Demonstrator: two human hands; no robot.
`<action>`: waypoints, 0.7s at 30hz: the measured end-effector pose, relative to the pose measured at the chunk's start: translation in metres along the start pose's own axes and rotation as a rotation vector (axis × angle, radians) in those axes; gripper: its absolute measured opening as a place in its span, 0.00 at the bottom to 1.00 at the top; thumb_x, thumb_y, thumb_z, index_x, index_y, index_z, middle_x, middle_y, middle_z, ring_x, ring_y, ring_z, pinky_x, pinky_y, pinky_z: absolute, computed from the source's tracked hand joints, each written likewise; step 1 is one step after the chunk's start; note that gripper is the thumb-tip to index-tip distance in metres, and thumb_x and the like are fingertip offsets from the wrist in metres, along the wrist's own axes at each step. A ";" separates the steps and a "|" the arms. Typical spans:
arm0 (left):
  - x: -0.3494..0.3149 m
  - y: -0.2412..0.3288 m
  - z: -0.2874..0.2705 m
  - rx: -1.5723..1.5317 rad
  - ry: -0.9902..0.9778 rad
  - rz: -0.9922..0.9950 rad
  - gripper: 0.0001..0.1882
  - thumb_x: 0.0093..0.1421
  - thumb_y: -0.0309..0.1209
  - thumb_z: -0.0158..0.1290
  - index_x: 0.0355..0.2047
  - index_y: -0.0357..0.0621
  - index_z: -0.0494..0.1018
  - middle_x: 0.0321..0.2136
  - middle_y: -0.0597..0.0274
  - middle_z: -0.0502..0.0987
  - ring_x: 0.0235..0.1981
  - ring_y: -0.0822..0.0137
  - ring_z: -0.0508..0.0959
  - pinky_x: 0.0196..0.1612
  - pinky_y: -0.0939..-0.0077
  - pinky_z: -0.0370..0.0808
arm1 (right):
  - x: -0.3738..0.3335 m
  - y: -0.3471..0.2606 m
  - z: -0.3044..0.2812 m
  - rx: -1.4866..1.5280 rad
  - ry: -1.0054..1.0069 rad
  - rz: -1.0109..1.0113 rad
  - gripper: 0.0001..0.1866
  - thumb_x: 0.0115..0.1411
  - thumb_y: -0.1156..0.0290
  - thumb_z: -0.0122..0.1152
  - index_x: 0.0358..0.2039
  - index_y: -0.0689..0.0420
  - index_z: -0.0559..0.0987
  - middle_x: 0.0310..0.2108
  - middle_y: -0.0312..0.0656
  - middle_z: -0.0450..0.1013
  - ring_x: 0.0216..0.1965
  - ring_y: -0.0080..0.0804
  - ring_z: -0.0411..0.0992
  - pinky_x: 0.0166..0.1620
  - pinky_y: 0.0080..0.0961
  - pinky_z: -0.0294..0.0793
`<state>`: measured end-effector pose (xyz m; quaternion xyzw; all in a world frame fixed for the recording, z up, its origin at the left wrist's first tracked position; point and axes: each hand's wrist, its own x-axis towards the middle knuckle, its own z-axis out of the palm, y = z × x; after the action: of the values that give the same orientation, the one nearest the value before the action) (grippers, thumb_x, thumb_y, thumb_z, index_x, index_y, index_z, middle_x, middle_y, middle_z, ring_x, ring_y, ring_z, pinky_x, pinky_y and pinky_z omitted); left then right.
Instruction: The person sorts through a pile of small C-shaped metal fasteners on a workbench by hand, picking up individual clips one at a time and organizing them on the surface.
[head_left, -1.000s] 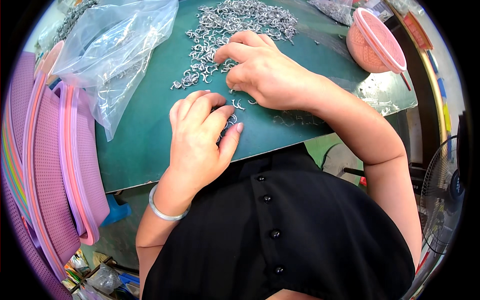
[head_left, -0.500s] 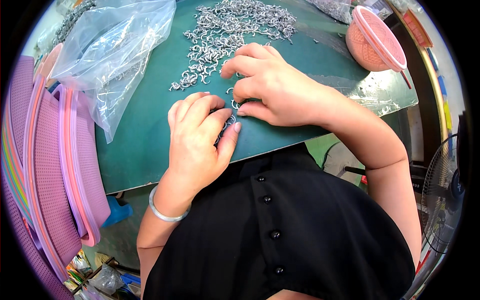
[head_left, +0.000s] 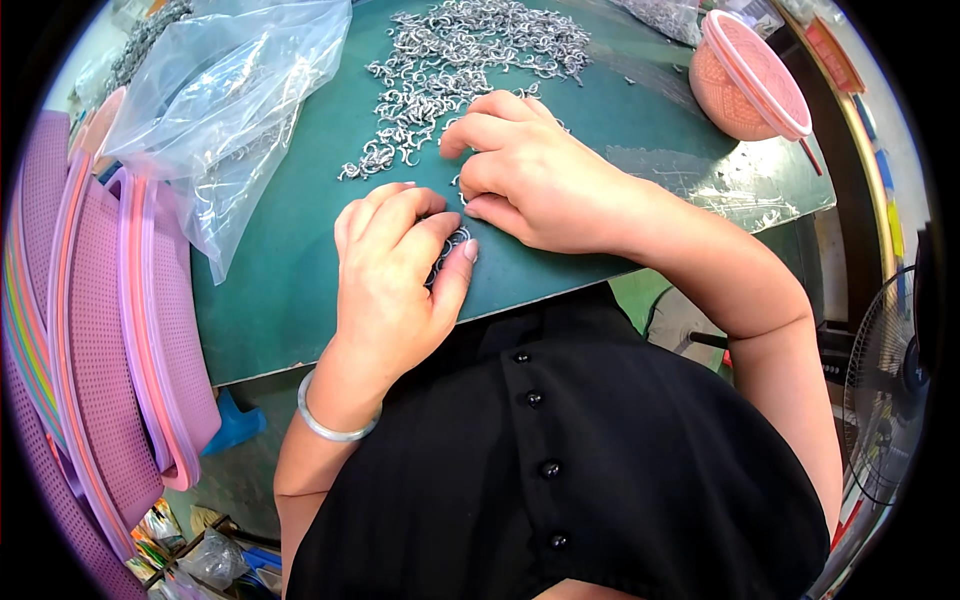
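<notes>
On the green tabletop, my left hand (head_left: 390, 260) is curled palm down around several small curved metal pieces (head_left: 447, 248), which show between its thumb and forefinger. Close beside it, my right hand (head_left: 530, 170) is bent with thumb and fingers drawn together. A glint of a similar silver piece (head_left: 462, 198) shows at its fingertips, mostly hidden by them. Beyond both hands spreads a loose pile of these grey, crescent-like metal pieces (head_left: 425, 100), its nearer tail trailing to the left.
A clear plastic bag (head_left: 235, 95) lies at the left of the green table (head_left: 280, 300). Pink and purple perforated baskets (head_left: 165, 330) stand along the left edge. A pink basket (head_left: 735, 90) leans at the far right. A black fan (head_left: 880, 385) stands at the right.
My right hand has shifted slightly left, bringing its thumb and fingertips nearer my left hand. A silver piece that showed between the hands is now mostly covered. My left hand has barely moved.
</notes>
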<state>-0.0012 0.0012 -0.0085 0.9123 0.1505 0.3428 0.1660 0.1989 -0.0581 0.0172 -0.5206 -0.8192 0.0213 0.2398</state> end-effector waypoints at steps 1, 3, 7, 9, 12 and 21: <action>0.000 0.000 0.000 -0.001 0.001 0.001 0.10 0.49 0.27 0.63 0.33 0.39 0.78 0.38 0.58 0.76 0.47 0.55 0.74 0.52 0.60 0.65 | 0.000 -0.001 0.000 -0.002 -0.006 0.009 0.04 0.52 0.74 0.65 0.26 0.59 0.79 0.47 0.41 0.72 0.53 0.46 0.65 0.55 0.41 0.66; 0.000 0.000 0.000 -0.005 0.002 0.000 0.10 0.49 0.27 0.63 0.33 0.39 0.78 0.38 0.58 0.76 0.47 0.55 0.74 0.52 0.60 0.64 | 0.000 0.000 0.001 -0.004 -0.015 0.016 0.04 0.53 0.74 0.65 0.27 0.60 0.78 0.47 0.41 0.72 0.53 0.46 0.65 0.54 0.41 0.66; -0.001 0.000 -0.001 -0.009 -0.006 -0.011 0.10 0.50 0.27 0.63 0.33 0.38 0.78 0.38 0.57 0.76 0.47 0.54 0.74 0.53 0.59 0.64 | -0.002 0.007 0.004 0.016 0.025 0.021 0.04 0.56 0.75 0.60 0.29 0.61 0.80 0.46 0.41 0.73 0.53 0.43 0.65 0.55 0.41 0.65; -0.001 0.000 0.000 -0.009 -0.009 -0.012 0.10 0.50 0.27 0.63 0.33 0.38 0.78 0.38 0.57 0.76 0.48 0.54 0.74 0.53 0.59 0.64 | -0.005 0.008 0.004 0.046 0.055 0.038 0.06 0.57 0.74 0.58 0.30 0.60 0.82 0.45 0.40 0.74 0.54 0.41 0.65 0.54 0.41 0.64; -0.001 0.001 -0.001 -0.008 -0.014 -0.018 0.10 0.50 0.27 0.63 0.33 0.38 0.79 0.38 0.57 0.76 0.48 0.54 0.74 0.53 0.58 0.64 | -0.005 0.008 0.003 0.055 0.037 0.070 0.06 0.58 0.74 0.58 0.32 0.61 0.82 0.47 0.41 0.74 0.55 0.43 0.64 0.56 0.43 0.64; -0.001 0.000 -0.001 -0.002 -0.020 -0.019 0.10 0.50 0.27 0.62 0.33 0.38 0.79 0.39 0.57 0.76 0.48 0.54 0.74 0.53 0.59 0.64 | -0.008 0.009 -0.002 0.045 0.083 0.071 0.04 0.58 0.74 0.60 0.30 0.58 0.82 0.47 0.42 0.74 0.55 0.44 0.65 0.56 0.43 0.64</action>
<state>-0.0027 0.0009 -0.0081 0.9141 0.1571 0.3322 0.1715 0.2104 -0.0612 0.0134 -0.5441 -0.7889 0.0266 0.2843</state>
